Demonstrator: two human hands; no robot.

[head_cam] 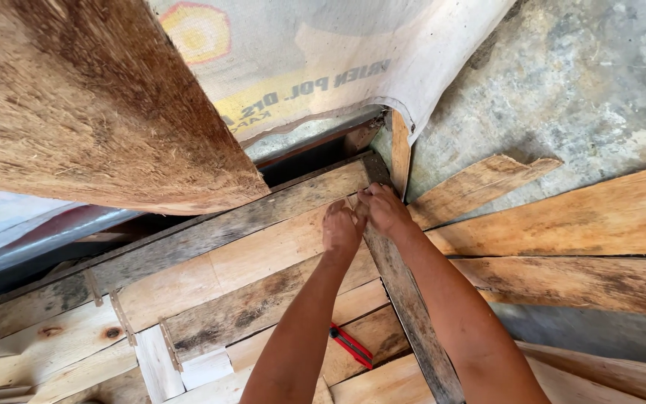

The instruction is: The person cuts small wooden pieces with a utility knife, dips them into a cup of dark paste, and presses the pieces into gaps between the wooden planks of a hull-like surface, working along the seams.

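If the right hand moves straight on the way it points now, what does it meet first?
The right hand points up-left along the grey weathered plank. It would probably meet the narrow upright wooden slat first, though depth is unclear.

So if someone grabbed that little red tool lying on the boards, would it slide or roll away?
Probably not roll: the red tool looks flat and slim, lying along a rough plank. It seems small enough to be light. The coarse wood grain would likely stop it sliding, though the boards slope, so a nudge might shift it.
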